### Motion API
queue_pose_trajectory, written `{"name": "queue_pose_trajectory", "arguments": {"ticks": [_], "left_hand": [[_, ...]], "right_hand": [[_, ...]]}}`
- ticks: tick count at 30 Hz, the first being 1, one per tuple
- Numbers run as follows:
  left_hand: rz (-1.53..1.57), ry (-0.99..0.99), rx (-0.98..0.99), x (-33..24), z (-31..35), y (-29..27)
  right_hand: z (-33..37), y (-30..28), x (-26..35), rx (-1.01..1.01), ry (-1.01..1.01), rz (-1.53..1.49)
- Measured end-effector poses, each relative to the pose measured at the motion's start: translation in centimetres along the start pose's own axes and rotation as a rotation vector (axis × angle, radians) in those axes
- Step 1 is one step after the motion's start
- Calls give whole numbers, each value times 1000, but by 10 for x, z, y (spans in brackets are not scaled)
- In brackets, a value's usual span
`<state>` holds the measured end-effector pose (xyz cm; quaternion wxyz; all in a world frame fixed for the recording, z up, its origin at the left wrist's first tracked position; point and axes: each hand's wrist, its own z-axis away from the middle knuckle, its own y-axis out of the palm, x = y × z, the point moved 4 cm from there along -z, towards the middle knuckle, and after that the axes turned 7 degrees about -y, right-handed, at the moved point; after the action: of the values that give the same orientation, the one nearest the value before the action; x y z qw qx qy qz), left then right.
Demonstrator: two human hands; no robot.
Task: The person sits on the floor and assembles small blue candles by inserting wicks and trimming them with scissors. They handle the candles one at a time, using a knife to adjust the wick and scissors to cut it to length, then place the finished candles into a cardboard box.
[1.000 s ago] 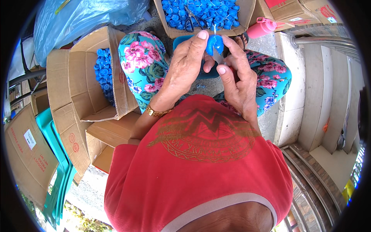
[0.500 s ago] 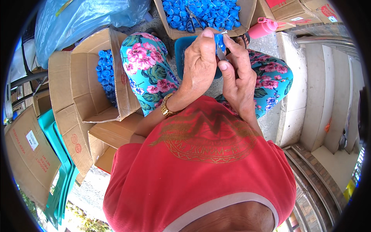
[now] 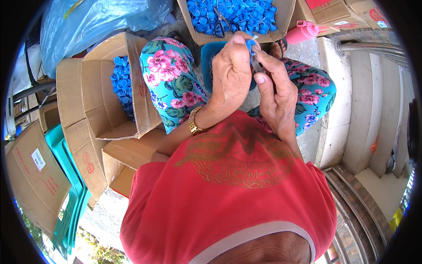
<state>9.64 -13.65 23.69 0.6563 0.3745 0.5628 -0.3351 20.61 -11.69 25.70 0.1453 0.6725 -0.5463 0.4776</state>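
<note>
My left hand [image 3: 233, 72] pinches a small blue plastic piece [image 3: 250, 45] between thumb and fingers, over my lap. Against that piece, my right hand [image 3: 279, 90] grips a short metal knife blade [image 3: 256, 66]; its handle is hidden in the fingers. The two hands nearly touch at the tips. Partly covered by my left hand, a blue tub [image 3: 205, 61] stands between my knees. Beyond it, a cardboard box [image 3: 286, 13] holds a heap of similar blue plastic pieces [image 3: 250, 15], with dark-handled scissors [image 3: 219, 27] lying on top.
At my left, an open cardboard box [image 3: 99, 83] contains more blue pieces [image 3: 121, 81]. A blue plastic sheet [image 3: 101, 31] lies at the far left. Far right are a pink bottle [image 3: 303, 32] and closed cartons [image 3: 338, 15]. Pale steps [image 3: 336, 105] rise on the right.
Both hands have shifted slightly right in the picture, along with most of the scene. The blade has tilted a little against the blue piece. Both grips stay closed.
</note>
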Motion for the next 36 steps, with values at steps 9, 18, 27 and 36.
{"name": "queue_pose_trajectory", "arguments": {"ticks": [9, 18, 27, 36], "left_hand": [[-170, 251, -37, -9, -3, 9], [95, -17, 58, 0, -3, 1], [29, -228, 184, 13, -14, -14], [207, -484, 377, 17, -12, -25]], "right_hand": [[-1, -1, -6, -40, 45, 77], [0, -10, -22, -99, 393, -131], [-4, 5, -16, 126, 396, -328], [3, -2, -25, 78, 472, -461]]}}
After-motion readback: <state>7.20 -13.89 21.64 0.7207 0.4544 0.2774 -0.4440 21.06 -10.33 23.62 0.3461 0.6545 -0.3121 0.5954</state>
